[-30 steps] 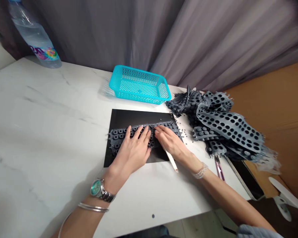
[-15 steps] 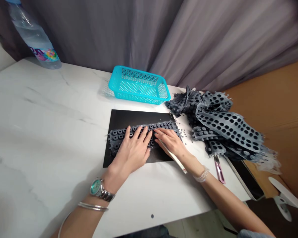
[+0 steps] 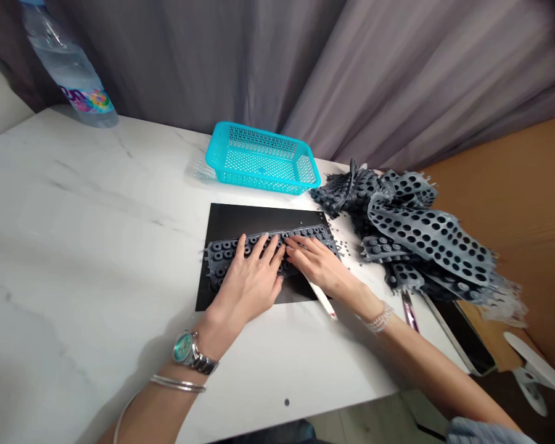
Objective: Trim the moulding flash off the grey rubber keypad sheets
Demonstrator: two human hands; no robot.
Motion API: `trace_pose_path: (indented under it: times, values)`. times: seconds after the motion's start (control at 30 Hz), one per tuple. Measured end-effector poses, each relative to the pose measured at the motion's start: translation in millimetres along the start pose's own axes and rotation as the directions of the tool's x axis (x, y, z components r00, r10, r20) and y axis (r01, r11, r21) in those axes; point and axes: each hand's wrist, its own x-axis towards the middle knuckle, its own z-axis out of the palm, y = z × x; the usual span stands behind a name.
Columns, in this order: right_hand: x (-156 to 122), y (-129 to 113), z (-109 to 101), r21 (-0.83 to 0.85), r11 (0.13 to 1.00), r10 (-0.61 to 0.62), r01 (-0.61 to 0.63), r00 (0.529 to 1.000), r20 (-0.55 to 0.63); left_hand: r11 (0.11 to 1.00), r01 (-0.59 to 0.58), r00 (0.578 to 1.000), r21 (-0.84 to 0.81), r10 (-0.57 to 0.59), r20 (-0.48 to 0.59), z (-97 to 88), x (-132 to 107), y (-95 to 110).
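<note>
Fingers of the left hand (image 3: 250, 287) rest spread on a dark studded strip (image 3: 221, 250); the right hand (image 3: 324, 270) clasps a slim white tool (image 3: 324, 301).

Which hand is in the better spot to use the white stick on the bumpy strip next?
Probably the right hand: it holds the white stick and reaches the bumpy strip. The left hand lies spread over the strip, without a visible tool.

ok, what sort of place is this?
Likely an indoor tabletop workspace, perhaps at home: a white marble-patterned table, a draped grey fabric curtain behind it, and a long, dark grey, ring-studded, rubbery-looking strip.
</note>
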Motion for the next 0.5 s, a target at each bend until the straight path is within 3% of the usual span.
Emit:
trace_pose_path:
  times: [0.07, 0.13, 0.2, 0.23, 0.37, 0.5]
  values:
    - [-2.4, 3.1, 4.5, 0.049, 0.994, 0.108, -0.103, 0.987, -0.119, 1.000, 0.005, 1.000, -0.004, -0.005, -0.002, 0.5, 0.1, -0.3]
    - [-7.2, 4.7, 6.0, 0.127, 0.951, 0.306, -0.280, 0.906, -0.293, 1.000, 0.009, 1.000, -0.006, -0.009, -0.005, 0.9, 0.1, -0.6]
    - [-12.8, 3.4, 3.2, 0.198, 0.899, 0.437, -0.390, 0.821, -0.368, 1.000, 0.008, 1.000, -0.007, -0.008, -0.009, 1.3, 0.1, -0.6]
    - [-15.0, 1.6, 0.8, 0.212, 0.896, 0.442, -0.389, 0.824, -0.354, 1.000, 0.006, 1.000, -0.007, -0.006, -0.010, 1.5, 0.1, -0.6]
    - [-15.1, -7.4, -6.3, 0.121, 0.977, 0.197, -0.176, 0.961, -0.195, 1.000, 0.013, 1.000, -0.004, -0.013, -0.017, 2.1, 0.0, 0.0]
    - [-8.5, -10.0, -3.7, -0.002, 0.995, 0.097, -0.098, 0.988, -0.119, 1.000, 0.010, 1.000, -0.002, -0.010, -0.016, 1.6, -0.1, 0.3]
